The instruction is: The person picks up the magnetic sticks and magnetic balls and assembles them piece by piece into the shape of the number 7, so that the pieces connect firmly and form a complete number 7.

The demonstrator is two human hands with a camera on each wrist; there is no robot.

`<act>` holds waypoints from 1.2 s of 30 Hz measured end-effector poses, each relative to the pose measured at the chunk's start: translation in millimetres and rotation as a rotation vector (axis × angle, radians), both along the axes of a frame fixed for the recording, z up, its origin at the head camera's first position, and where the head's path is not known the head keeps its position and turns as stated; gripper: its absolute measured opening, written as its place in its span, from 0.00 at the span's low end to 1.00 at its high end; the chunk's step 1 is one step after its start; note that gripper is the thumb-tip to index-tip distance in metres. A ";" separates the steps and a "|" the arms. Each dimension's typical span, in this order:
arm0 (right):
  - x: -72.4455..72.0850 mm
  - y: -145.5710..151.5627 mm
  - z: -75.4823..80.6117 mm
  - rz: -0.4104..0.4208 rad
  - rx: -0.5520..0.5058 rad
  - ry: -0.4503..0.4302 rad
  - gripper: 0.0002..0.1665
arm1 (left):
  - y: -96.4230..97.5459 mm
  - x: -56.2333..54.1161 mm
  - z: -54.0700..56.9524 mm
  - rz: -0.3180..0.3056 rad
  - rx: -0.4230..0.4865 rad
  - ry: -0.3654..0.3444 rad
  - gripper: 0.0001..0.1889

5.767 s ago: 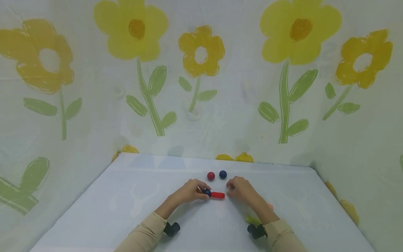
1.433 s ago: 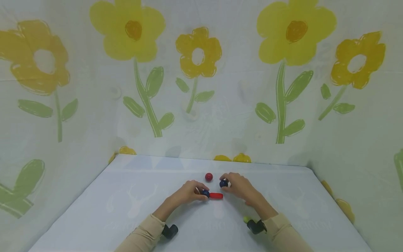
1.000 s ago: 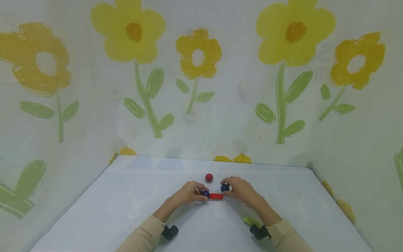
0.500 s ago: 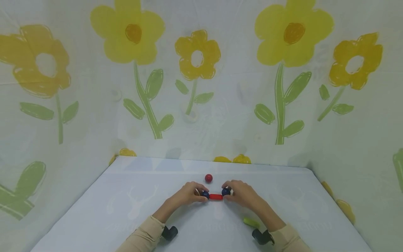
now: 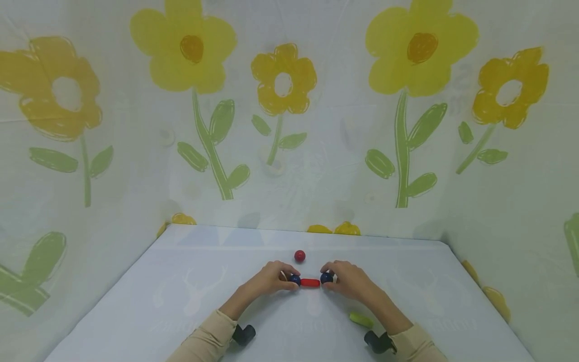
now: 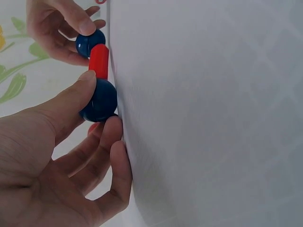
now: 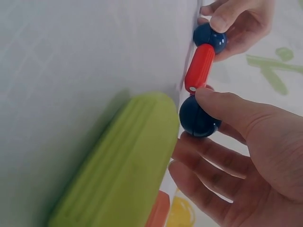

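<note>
My left hand [image 5: 271, 276] pinches a dark blue ball [image 6: 100, 101] between thumb and fingers. That ball touches the left end of a short red ribbed rod [image 5: 310, 283] lying on the table. At the rod's other end, my right hand [image 5: 350, 279] pinches a second blue ball [image 7: 198, 117] between thumb and fingertips. A pale metallic dot shows on the rod's end face beside this ball; whether the two touch I cannot tell. Just behind the rod sits a red ball [image 5: 299, 256], held by neither hand.
A yellow-green ribbed rod [image 5: 361, 319] lies near my right wrist, large in the right wrist view. Past it shows part of an orange piece [image 7: 159, 208]. Flower-printed cloth [image 5: 289, 166] walls in the white table [image 5: 203, 322].
My right hand has taken hold of the blue ball beside the red one and brought it toward me, to the red rod's right end. My left hand has stayed at its ball.
</note>
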State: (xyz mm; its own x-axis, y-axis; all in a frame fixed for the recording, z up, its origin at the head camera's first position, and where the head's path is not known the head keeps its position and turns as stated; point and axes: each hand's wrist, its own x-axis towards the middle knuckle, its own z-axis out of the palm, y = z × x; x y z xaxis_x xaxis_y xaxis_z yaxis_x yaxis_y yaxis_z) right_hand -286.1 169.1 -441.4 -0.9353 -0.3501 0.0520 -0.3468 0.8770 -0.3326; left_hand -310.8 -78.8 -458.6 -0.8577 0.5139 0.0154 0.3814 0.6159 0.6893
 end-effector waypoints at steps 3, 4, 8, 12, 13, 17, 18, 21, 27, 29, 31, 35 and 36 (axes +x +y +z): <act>0.6 1.1 -0.6 -0.005 0.002 -0.007 0.22 | -0.1 0.6 0.3 -0.001 -0.001 0.001 0.17; 0.5 1.4 -1.1 -0.006 0.002 -0.010 0.22 | -0.1 0.8 0.4 -0.001 -0.002 0.002 0.17; 0.4 2.8 -1.3 0.003 -0.003 -0.015 0.22 | -0.1 1.0 0.8 -0.002 -0.007 0.012 0.17; -0.1 3.8 -2.8 0.008 -0.006 -0.020 0.21 | 0.2 0.2 0.6 -0.002 -0.010 0.017 0.16; -0.2 4.0 -3.5 0.007 -0.006 -0.022 0.22 | 0.4 0.1 0.5 0.000 -0.010 0.013 0.16; 0.0 5.1 -3.9 0.004 -0.004 -0.026 0.22 | 0.4 0.0 0.2 0.002 -0.004 0.009 0.16; 0.1 5.3 -3.8 0.002 -0.003 -0.026 0.22 | 0.5 0.0 0.1 0.005 -0.004 0.005 0.16; 1.1 5.3 -3.3 0.001 -0.006 -0.025 0.21 | 0.4 0.6 -0.1 0.000 -0.001 0.011 0.16; 1.7 5.6 -3.6 0.005 -0.034 -0.036 0.21 | -0.4 1.6 0.3 -0.007 0.000 0.020 0.17; 1.8 6.1 -3.5 0.009 -0.046 -0.045 0.21 | -0.5 1.5 0.5 -0.005 -0.001 0.019 0.17; 1.7 6.5 -3.8 0.012 -0.057 -0.054 0.21 | -0.7 1.3 0.4 -0.003 -0.002 0.019 0.17; 2.2 6.6 -4.0 0.011 -0.066 -0.058 0.21 | -0.7 0.6 -0.6 0.000 -0.006 0.019 0.16; 2.2 6.5 -4.1 0.011 -0.064 -0.056 0.20 | -0.6 0.4 -0.8 0.001 -0.006 0.019 0.16</act>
